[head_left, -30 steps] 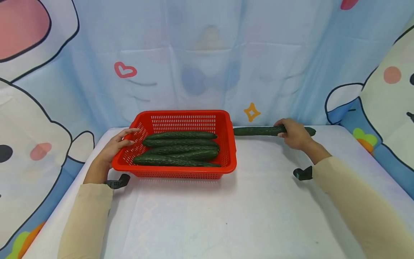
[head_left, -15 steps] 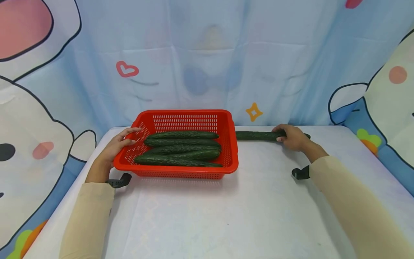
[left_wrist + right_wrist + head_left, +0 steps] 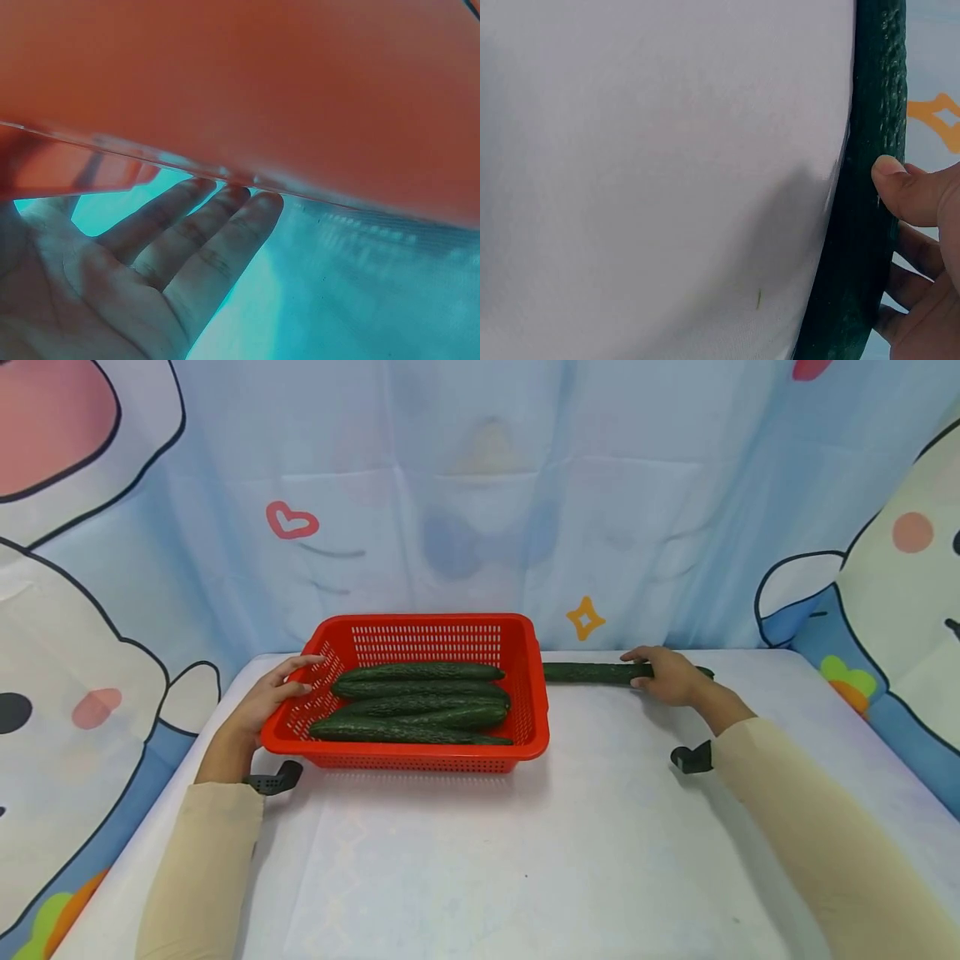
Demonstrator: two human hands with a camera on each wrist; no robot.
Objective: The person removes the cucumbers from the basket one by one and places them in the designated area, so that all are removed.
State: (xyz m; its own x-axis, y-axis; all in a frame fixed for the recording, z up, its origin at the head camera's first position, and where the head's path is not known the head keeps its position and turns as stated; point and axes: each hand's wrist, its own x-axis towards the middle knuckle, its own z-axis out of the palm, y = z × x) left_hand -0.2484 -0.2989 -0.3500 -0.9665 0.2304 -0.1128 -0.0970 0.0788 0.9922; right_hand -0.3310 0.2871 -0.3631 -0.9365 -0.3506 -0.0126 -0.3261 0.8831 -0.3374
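On the left, my left hand (image 3: 261, 706) holds the corner of a red plastic basket (image 3: 405, 750), two digits lying over the rim. The left wrist view shows three more fingers (image 3: 217, 262) reaching straight up to the basket's underside (image 3: 285, 90). Several long dark green cucumbers (image 3: 420, 703) lie side by side in the basket. To its right, my right hand (image 3: 667, 675) grips another cucumber (image 3: 585, 672) near its right end; the left end is hidden behind the basket wall. In the right wrist view, the thumb presses one side of this cucumber (image 3: 855, 225) and fingers wrap the other.
A white cloth covers the table (image 3: 450, 860), with the basket and loose cucumber near its back edge. Behind hangs a light blue printed curtain (image 3: 465, 510) with cartoon figures at both sides. A black wrist-camera mount (image 3: 692, 758) sticks out below the right sleeve.
My right hand and the cucumber it grips have shifted a little to the left and slightly nearer to me. The left hand, basket and cucumbers inside keep their places.
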